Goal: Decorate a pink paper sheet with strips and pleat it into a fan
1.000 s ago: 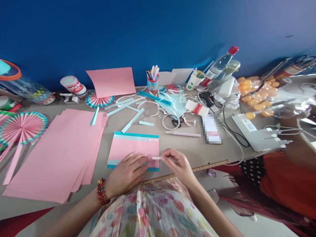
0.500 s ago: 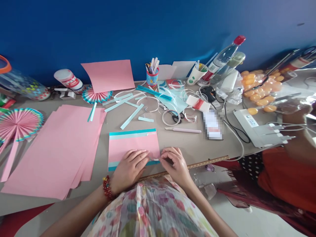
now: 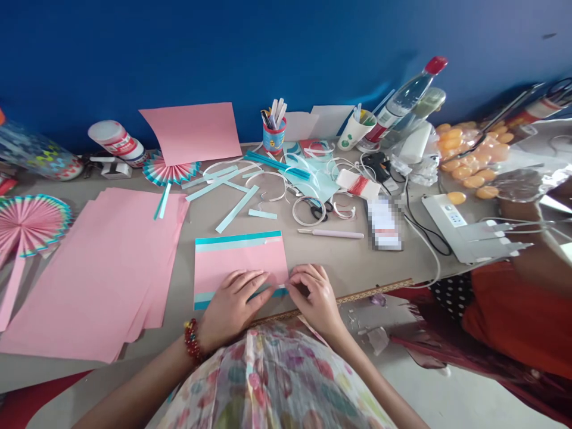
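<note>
A pink sheet of paper [image 3: 241, 255] with teal and pale-blue bands along its far and near edges lies in front of me on the table. My left hand [image 3: 236, 304] rests flat on its near part, fingers spread, a red bead bracelet [image 3: 192, 342] at the wrist. At the sheet's near right corner, my right hand [image 3: 313, 295] has thumb and forefinger pinched on the end of a thin white strip [image 3: 281, 285], which looks like tape backing. Both hands hide part of the near band. A small white piece [image 3: 271, 241] sticks up on the far band.
Pink sheets [image 3: 98, 268] and folded paper fans [image 3: 33, 223] lie left. Pale-blue strips [image 3: 236, 208], scissors [image 3: 319, 210], a craft knife [image 3: 333, 233] and a phone [image 3: 383, 223] lie beyond. A power strip [image 3: 460, 229] and another person's orange clothing [image 3: 513, 328] are right.
My left thumb has stretched out to the right, towards my right fingertips. The right hand stays pinched at the sheet's corner. The view has shifted slightly.
</note>
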The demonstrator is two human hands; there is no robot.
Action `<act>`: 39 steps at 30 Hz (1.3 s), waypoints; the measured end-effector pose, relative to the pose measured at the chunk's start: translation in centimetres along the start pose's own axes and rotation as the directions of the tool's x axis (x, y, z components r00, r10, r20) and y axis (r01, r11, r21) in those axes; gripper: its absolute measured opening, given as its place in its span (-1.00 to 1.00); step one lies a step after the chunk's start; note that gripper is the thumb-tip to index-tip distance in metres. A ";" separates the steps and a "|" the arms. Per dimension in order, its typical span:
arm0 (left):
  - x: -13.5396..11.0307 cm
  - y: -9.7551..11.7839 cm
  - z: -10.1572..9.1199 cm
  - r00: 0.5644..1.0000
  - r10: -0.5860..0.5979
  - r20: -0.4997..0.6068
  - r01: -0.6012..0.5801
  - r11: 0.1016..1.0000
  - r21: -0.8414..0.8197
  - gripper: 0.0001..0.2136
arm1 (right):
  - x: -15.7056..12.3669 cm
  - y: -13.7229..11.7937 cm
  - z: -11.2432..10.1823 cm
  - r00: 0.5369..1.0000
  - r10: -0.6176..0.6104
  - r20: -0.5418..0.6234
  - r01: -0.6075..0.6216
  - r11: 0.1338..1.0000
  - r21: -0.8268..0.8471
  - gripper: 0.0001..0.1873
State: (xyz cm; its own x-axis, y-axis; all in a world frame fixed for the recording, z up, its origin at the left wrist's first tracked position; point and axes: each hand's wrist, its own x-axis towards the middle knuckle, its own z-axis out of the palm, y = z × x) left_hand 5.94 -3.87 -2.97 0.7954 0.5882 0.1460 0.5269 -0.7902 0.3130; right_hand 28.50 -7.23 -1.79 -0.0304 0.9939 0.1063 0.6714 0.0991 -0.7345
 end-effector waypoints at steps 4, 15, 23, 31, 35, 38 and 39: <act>0.0 0.0 0.2 1.000 0.000 -0.005 0.000 0.999 0.032 -0.61 | 0.0 0.0 0.1 1.000 -0.001 -0.004 0.001 1.000 -0.011 -0.86; 0.1 0.1 0.3 0.999 0.005 -0.051 -0.003 0.999 0.041 -0.60 | -0.1 0.2 0.5 0.999 -0.013 -0.035 0.011 0.999 -0.048 -0.86; 0.1 0.0 0.3 0.998 0.007 -0.056 -0.005 0.999 0.046 -0.60 | -0.2 0.2 0.7 0.999 -0.019 -0.046 0.017 0.999 -0.051 -0.86; 0.0 0.2 0.5 1.000 -0.010 -0.024 0.012 0.998 0.060 -0.58 | -0.3 0.4 0.7 0.998 -0.030 -0.053 0.026 0.997 -0.068 -0.86; 0.1 0.2 0.5 1.000 -0.010 -0.026 0.012 0.997 0.076 -0.58 | -0.4 0.3 0.8 0.998 -0.046 -0.046 0.042 0.995 -0.085 -0.86; 0.0 0.2 0.5 0.999 -0.003 -0.035 0.006 0.996 0.088 -0.58 | -0.5 0.4 0.6 0.998 -0.050 -0.049 0.044 0.993 -0.106 -0.87; 0.0 0.2 0.5 0.999 0.001 -0.034 0.002 0.996 0.089 -0.58 | -0.5 0.5 0.4 0.997 -0.046 -0.057 0.039 0.993 -0.115 -0.87</act>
State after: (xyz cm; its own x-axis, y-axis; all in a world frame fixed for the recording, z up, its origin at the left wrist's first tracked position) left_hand 6.20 -4.14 -3.38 0.7852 0.5931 0.1778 0.5534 -0.8011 0.2281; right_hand 28.56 -7.66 -2.44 -0.0195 0.9839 0.1778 0.7506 0.1318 -0.6475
